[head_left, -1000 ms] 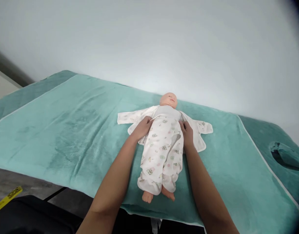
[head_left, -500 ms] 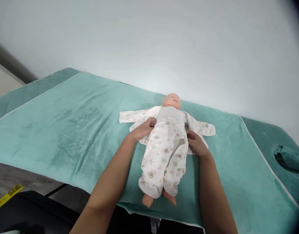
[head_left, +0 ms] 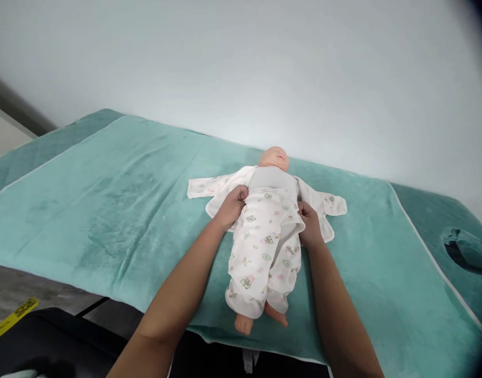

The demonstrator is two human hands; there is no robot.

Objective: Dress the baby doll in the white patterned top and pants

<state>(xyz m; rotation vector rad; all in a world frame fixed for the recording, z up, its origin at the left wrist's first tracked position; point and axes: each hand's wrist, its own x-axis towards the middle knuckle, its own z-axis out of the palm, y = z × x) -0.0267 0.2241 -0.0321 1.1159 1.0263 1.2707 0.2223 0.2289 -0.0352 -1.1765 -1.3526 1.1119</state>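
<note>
White printed trousers [head_left: 250,257] on a doll [head_left: 274,158]: left hand [head_left: 232,207] curled closed on the waist's left edge, right hand [head_left: 310,224] pinching its right edge

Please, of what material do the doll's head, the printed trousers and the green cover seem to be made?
Doll's head: probably vinyl or another plastic; smooth, evenly coloured surface with a low sheen.
Printed trousers: likely thin cotton or a blend; matte, with soft folds.
Green cover: velvety plush fabric, perhaps synthetic; lighter and darker brushed patches suggest a short pile.
</note>
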